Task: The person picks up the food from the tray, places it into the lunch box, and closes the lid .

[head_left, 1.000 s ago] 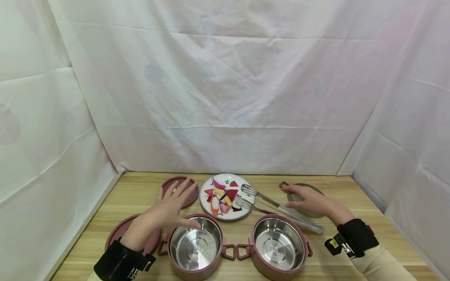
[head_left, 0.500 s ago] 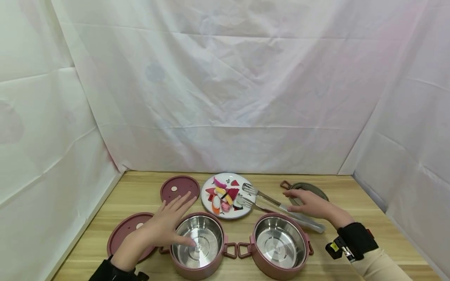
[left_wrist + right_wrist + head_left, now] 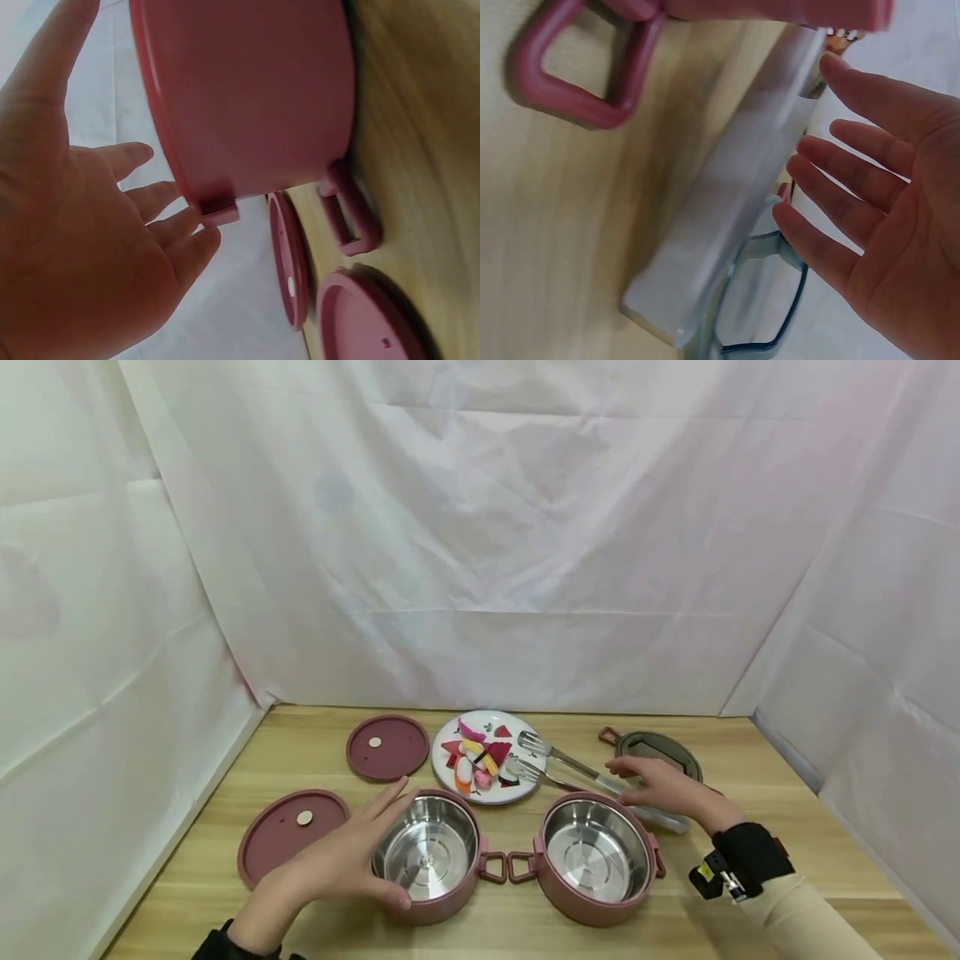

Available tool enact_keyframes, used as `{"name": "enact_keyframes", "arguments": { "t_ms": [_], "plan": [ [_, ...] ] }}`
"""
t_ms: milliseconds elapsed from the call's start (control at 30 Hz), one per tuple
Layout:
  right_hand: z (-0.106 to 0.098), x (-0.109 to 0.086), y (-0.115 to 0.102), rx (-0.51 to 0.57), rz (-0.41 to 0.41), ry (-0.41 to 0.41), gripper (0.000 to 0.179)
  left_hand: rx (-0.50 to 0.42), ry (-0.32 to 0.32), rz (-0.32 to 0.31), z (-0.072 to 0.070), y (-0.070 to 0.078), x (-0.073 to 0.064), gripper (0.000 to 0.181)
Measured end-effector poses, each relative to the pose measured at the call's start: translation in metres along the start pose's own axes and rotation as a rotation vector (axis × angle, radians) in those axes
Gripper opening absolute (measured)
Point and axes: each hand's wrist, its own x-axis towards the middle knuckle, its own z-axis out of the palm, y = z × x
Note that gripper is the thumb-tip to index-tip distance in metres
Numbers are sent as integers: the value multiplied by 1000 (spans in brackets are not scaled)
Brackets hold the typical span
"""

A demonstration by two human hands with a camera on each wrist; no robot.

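Note:
My left hand (image 3: 337, 860), fingers extended and thumb spread, is at the left side of a dusty-pink pot (image 3: 450, 906) with a steel interior. In the left wrist view the fingertips lie right at the rim, next to a small ledge on the pot wall (image 3: 247, 97). My right hand (image 3: 663, 789) hovers with loosely spread fingers over the pale handle of fork-tipped tongs (image 3: 573, 764). The right wrist view shows that handle (image 3: 727, 172) beside the fingertips, with nothing in the palm. A matching second pot (image 3: 592, 906) stands right of the first, their handles nearly meeting.
Two dark pink lids (image 3: 281, 839) lie at the left, one behind the other. A white plate (image 3: 442, 768) of toy sushi and fruit pieces stands at the back middle, under the tong tips. Behind my right hand is a dark green dish (image 3: 660, 752) with a brown handle.
My left hand has come back from above the left pot and lid to the pot's left side. The right hand stays over the tongs. The head view has tilted slightly.

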Motion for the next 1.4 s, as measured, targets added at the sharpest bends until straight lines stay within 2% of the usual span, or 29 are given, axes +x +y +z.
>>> {"name": "enact_keyframes", "arguments": {
  "t_ms": [233,400,600,767,1000,1200,1400],
  "plan": [
    [14,3,8,-47,34,-31,51,-24,11,12,3,-7,0,123],
    [21,-1,11,-32,48,-43,48,-21,10,16,7,-9,-1,121],
    [14,-12,6,-69,-1,54,48,-28,-8,-8,10,-9,-2,119],
    [-9,-16,-20,-156,-26,133,48,-31,-15,-29,10,-7,-3,119],
    [-36,-11,-70,-298,-61,129,44,-16,1,-14,7,-7,-2,120],
    [-37,-4,-102,-409,-28,109,44,-20,12,-33,4,-6,-1,121],
    [-28,2,-116,-443,3,83,41,-33,9,-51,4,-7,-2,122]
  ]
}}
